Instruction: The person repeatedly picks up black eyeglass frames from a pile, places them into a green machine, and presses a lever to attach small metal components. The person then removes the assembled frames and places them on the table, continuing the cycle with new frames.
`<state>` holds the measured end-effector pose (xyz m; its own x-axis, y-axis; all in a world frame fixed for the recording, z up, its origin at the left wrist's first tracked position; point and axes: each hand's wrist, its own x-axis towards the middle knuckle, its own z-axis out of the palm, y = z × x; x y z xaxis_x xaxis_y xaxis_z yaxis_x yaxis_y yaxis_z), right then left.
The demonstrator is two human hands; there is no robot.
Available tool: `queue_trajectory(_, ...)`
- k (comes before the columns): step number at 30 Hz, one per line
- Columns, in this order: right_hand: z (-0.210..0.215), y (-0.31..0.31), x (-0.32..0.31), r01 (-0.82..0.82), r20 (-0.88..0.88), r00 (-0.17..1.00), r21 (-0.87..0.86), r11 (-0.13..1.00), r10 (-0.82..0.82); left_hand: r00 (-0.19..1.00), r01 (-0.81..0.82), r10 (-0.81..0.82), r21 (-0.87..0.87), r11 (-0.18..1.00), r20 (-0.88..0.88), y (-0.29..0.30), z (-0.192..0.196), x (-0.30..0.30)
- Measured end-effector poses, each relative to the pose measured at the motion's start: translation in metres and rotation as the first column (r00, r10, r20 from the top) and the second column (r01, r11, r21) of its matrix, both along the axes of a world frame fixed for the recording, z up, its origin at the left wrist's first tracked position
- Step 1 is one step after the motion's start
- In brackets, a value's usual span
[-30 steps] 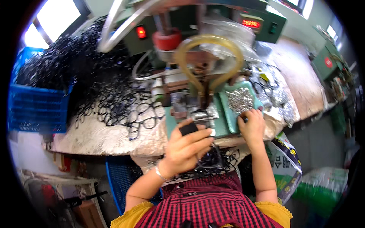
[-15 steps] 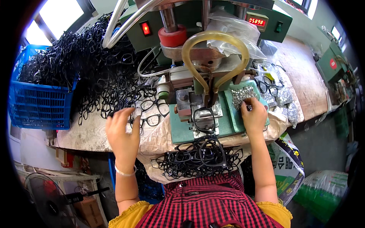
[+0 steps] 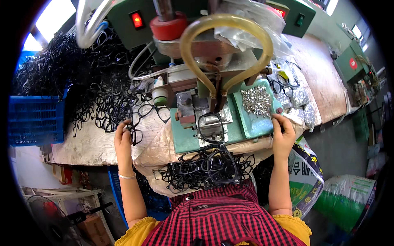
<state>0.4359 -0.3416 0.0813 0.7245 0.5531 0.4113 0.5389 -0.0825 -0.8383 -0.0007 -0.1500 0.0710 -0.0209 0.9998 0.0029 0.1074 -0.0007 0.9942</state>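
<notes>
My left hand is over the worktop at the edge of the scattered frames, its fingers closed on a black eyeglass frame. At the right edge of the green tray, my right hand has thumb and forefinger close together; anything between them is too small to make out. Small shiny metal pieces fill the tray. Between my hands, another black eyeglass frame sits at the press's metal fixture, one rim on it and the other hanging toward me. No hand touches that one.
A heap of black eyeglass frames lies just in front of my apron. More frames pile up at far left above a blue crate. The press carries a looped yellowish tube. Plastic bags lie right of the tray.
My left hand has moved down and closed on an eyeglass frame. My right hand has drawn back from the metal pieces to the tray's right edge. The view has shifted slightly.
</notes>
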Motion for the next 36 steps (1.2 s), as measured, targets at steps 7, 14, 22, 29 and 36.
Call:
queue_trajectory(7, 0.04, 0.051, -0.033, -0.282, -0.295, 0.897, 0.188, 0.941, 0.328, 0.977, -0.095, 0.063, 0.149, 0.984, 0.206, 0.004, 0.006, 0.055)
queue_trajectory(14, 0.059, 0.09, -0.087, -0.449, 0.008, 0.879, 0.351, 0.822, 0.477, 0.876, -0.088, -0.063, 0.287, 0.954, 0.478, -0.007, 0.001, 0.096)
queue_trajectory(22, 0.073, 0.082, -0.121, -0.341, -0.475, 0.547, 0.625, 0.702, 0.689, 0.923, 0.196, -0.384, 0.84, 0.506, 0.016, -0.033, 0.149, 0.142)
queue_trajectory(29, 0.096, 0.054, -0.103, -0.569, -0.312, 0.698, 0.304, 0.764, 0.644, 0.865, 0.451, -0.392, 0.829, 0.332, -0.314, -0.058, 0.134, 0.144)
queue_trajectory(36, -0.001, 0.053, 0.031, -0.039, -0.15, 0.987, 0.094, 0.995, 0.053, 0.716, 0.677, -0.339, 0.725, 0.124, -0.61, -0.067, 0.109, 0.164)
